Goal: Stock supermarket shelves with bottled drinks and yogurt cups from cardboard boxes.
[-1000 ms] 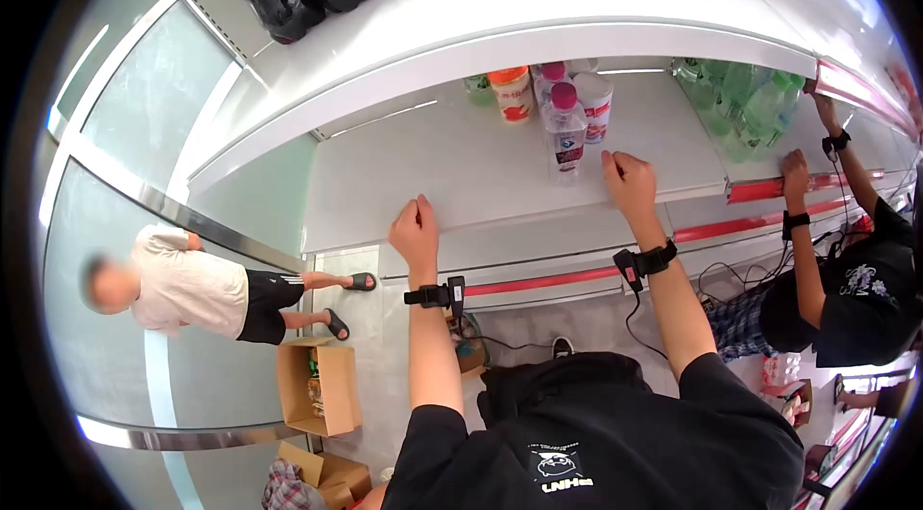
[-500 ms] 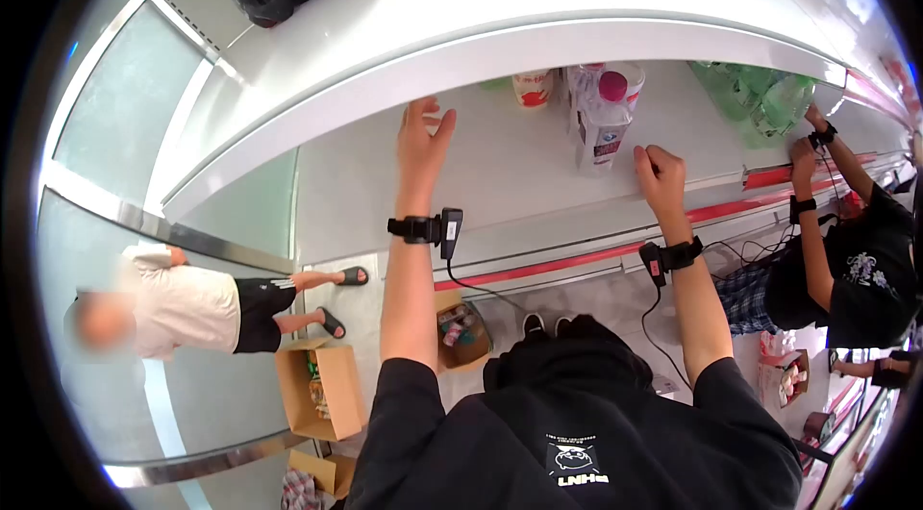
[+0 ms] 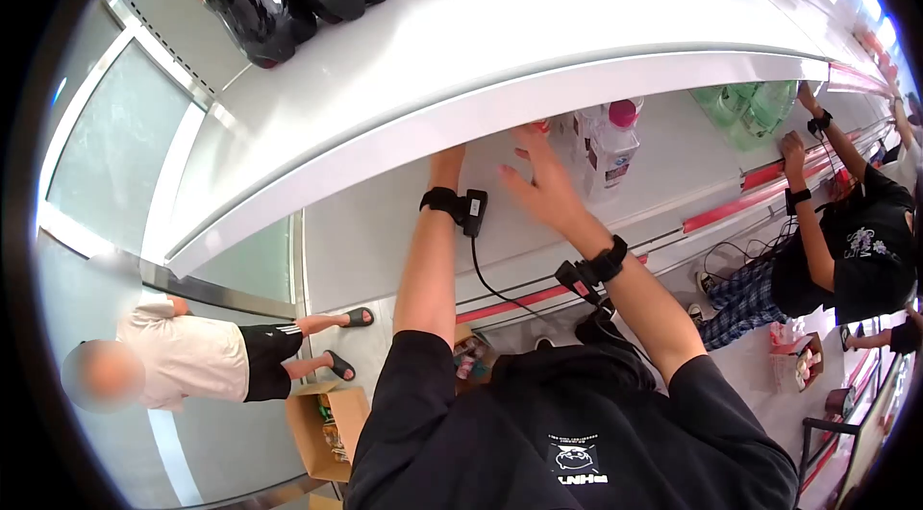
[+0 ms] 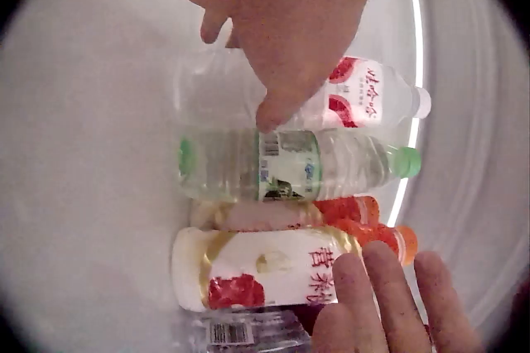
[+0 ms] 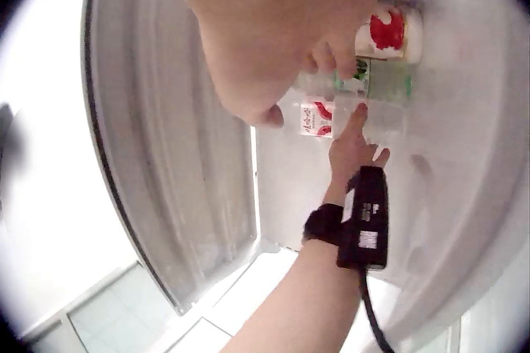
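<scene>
While the upper shelf (image 3: 500,87) is hiding most of the left hand (image 3: 448,164) in the head view, the right hand (image 3: 550,187) is hovering to its right, thumb and fingers apart. From the left wrist, a clear bottle (image 4: 363,92) with a red-and-white label is standing upright beneath, left of a green-capped bottle (image 4: 290,163) and nearer the left hand. From the right wrist, that hand is overlapping it; whether gripping, I cannot tell.

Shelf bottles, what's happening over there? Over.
Left hand at white-capped bottle, grip unclear. Right hand open, near orange caps. Crowding: green-capped bottle, upper shelf.
</scene>
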The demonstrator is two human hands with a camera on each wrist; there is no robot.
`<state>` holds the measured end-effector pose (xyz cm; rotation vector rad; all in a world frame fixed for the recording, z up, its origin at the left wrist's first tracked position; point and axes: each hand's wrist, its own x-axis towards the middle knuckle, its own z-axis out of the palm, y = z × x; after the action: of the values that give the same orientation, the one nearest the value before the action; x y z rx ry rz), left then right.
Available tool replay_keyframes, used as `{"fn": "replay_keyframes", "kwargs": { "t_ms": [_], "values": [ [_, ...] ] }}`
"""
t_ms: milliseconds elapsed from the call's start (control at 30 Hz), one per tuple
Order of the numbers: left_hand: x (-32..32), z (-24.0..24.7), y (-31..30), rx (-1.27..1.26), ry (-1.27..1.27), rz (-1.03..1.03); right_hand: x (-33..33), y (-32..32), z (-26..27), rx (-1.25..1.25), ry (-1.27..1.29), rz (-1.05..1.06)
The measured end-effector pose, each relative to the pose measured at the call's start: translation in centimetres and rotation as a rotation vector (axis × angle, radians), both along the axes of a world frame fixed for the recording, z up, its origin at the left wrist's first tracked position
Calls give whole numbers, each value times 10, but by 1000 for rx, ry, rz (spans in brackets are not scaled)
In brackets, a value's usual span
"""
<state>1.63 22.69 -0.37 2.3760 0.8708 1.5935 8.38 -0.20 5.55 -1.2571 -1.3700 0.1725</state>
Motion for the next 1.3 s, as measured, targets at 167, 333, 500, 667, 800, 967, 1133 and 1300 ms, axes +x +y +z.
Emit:
{"fn": "replay_keyframes", "kwargs": {
  "t_ms": [167, 333, 500, 667, 800, 967, 1133, 1300],
  "values": [
    [-22, 17, -20, -104, 4, -11, 1, 38, -14, -54, 151, -1],
    [-61, 35, -30, -100, -83, 19, 2, 85, -28, -37, -222, -247],
    [-90, 41, -33, -95, -116, 52, 12, 151, -71, -7, 293, -128],
    [-97, 41, -32, -91, -140, 66, -6, 136, -44, 54, 82, -365],
    [-103, 37, -35, -96, -143, 80, -8, 127, -34, 84, -31, -441],
    [-105, 33, -37, -92, -141, 77, -4, 121, -28, 83, -63, -425],
    [-106, 33, -39, -97, -152, 81, -11, 119, -24, 80, -76, -398],
    [-106, 33, -41, -91, -154, 79, -27, 127, -22, 86, -92, -371]
  ]
}}
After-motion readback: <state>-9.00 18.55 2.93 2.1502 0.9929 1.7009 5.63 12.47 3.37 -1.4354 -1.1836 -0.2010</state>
